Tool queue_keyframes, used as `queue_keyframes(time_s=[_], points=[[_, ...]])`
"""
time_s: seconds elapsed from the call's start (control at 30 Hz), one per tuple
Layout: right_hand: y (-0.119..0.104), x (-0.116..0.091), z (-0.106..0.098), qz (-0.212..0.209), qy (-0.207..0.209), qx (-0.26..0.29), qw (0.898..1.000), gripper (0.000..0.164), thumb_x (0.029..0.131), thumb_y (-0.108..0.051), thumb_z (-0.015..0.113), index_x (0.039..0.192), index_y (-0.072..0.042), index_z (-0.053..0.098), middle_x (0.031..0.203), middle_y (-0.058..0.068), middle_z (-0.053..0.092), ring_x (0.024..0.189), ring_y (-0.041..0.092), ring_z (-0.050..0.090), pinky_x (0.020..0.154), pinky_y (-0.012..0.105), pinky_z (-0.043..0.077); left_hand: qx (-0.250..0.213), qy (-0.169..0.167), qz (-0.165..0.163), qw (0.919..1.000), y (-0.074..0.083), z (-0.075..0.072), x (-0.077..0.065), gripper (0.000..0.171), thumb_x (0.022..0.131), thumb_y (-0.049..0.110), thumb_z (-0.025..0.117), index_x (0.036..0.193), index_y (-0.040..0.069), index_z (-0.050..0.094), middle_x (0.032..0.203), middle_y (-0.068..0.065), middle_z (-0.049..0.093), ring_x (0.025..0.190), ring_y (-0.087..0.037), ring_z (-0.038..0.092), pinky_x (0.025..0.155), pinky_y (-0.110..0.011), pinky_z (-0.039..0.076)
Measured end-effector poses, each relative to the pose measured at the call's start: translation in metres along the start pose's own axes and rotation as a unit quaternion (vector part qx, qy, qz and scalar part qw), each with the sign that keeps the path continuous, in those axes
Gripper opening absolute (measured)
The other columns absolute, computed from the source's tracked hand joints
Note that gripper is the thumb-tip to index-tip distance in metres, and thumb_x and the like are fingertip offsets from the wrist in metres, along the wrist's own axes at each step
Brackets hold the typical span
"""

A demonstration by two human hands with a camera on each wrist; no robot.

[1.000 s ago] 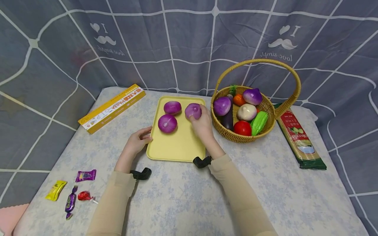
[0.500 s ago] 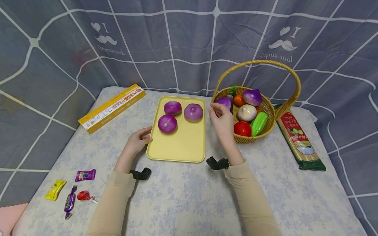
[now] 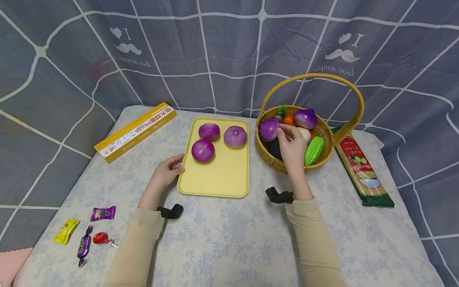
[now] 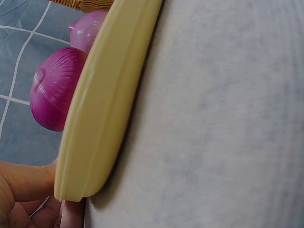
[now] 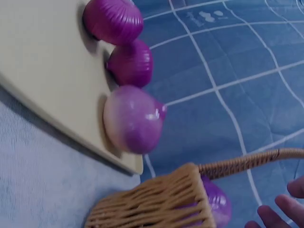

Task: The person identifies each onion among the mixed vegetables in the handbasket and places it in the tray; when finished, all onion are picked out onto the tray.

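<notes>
Our right hand [image 3: 294, 149] is over the brown woven basket [image 3: 273, 161], fingers half bent, gripping nothing; tips just beside the round glossy purple bulb [image 3: 268, 130] inside, we can't tell if touching. Our left hand [image 3: 166, 171] rests loosely bent fingers against the pale yellow rectangular tray [image 3: 215, 179], left edge. On it we see 2 magenta ribbed onions [image 3: 203, 150], 1 paler purple bulb [image 3: 235, 136]. Farther left: long orange-and-white pasta box [image 3: 136, 131].

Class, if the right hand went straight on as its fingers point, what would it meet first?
Most likely the round purple vegetable at the left in the basket; whether the right hand touches it is unclear.
</notes>
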State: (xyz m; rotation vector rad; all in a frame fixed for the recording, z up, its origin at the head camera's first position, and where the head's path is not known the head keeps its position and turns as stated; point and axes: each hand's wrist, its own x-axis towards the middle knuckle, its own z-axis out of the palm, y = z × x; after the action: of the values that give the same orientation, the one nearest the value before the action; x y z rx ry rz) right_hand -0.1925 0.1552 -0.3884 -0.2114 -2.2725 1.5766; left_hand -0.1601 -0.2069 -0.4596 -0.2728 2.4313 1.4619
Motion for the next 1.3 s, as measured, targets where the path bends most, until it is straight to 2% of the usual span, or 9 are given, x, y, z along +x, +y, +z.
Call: queue_keyframes(time_s=[0.13,0.37,0.5,0.7,1.03,1.3], points=[[0.004,0.005,-0.002,0.009,-0.011,-0.001,1.0,0.033,0.095,-0.02,0.066,0.121,0.0,0.066,0.121,0.017,0.067,0.117,0.029,0.061,0.104,0.039,0.048,0.0,0.0,0.0,1.0,-0.001,0.0,0.0,0.054,0.1,0.01,0.056,0.152,0.014,0.041,0.149,-0.014,0.048,0.128,-0.03,0.052,0.096,-0.033,0.048],[0.011,0.013,-0.006,0.025,-0.064,-0.026,0.997,0.051,0.092,-0.027,0.071,0.132,0.001,0.056,0.136,0.017,0.058,0.13,0.03,0.051,0.111,0.042,0.041,-0.005,-0.001,-0.002,1.0,-0.001,0.0,-0.001,0.054,0.1,0.01,0.056,0.152,0.015,0.04,0.15,-0.013,0.048,0.128,-0.03,0.051,0.097,-0.034,0.048],[0.013,0.017,-0.007,0.044,-0.102,-0.063,0.992,0.066,0.09,-0.033,0.073,0.142,-0.002,0.047,0.146,0.016,0.049,0.137,0.03,0.044,0.115,0.043,0.037,-0.007,-0.002,-0.006,1.0,-0.001,0.0,-0.001,0.054,0.1,0.01,0.057,0.152,0.015,0.041,0.149,-0.013,0.048,0.128,-0.03,0.051,0.097,-0.034,0.047],[0.019,0.024,-0.002,0.051,-0.146,-0.115,0.981,0.079,0.088,-0.036,0.074,0.149,-0.003,0.036,0.151,0.018,0.039,0.141,0.034,0.038,0.113,0.046,0.037,-0.011,-0.004,-0.008,0.9999,-0.001,0.0,-0.002,0.055,0.1,0.011,0.057,0.152,0.015,0.041,0.149,-0.013,0.048,0.128,-0.03,0.051,0.099,-0.036,0.046],[0.022,0.037,0.007,0.071,-0.165,-0.108,0.978,0.087,0.088,-0.033,0.075,0.154,-0.004,0.027,0.155,0.019,0.035,0.139,0.037,0.039,0.113,0.048,0.037,-0.008,-0.004,-0.001,1.0,-0.003,-0.001,0.0,0.055,0.1,0.011,0.056,0.152,0.013,0.04,0.151,-0.013,0.047,0.129,-0.031,0.051,0.102,-0.04,0.047],[0.023,0.04,0.017,0.057,-0.151,-0.091,0.983,0.084,0.086,-0.026,0.077,0.152,-0.004,0.031,0.153,0.019,0.04,0.138,0.034,0.041,0.115,0.046,0.035,-0.009,-0.005,0.001,0.9999,-0.003,-0.002,0.001,0.055,0.1,0.01,0.057,0.152,0.013,0.04,0.149,-0.014,0.048,0.128,-0.031,0.051,0.101,-0.039,0.047]])
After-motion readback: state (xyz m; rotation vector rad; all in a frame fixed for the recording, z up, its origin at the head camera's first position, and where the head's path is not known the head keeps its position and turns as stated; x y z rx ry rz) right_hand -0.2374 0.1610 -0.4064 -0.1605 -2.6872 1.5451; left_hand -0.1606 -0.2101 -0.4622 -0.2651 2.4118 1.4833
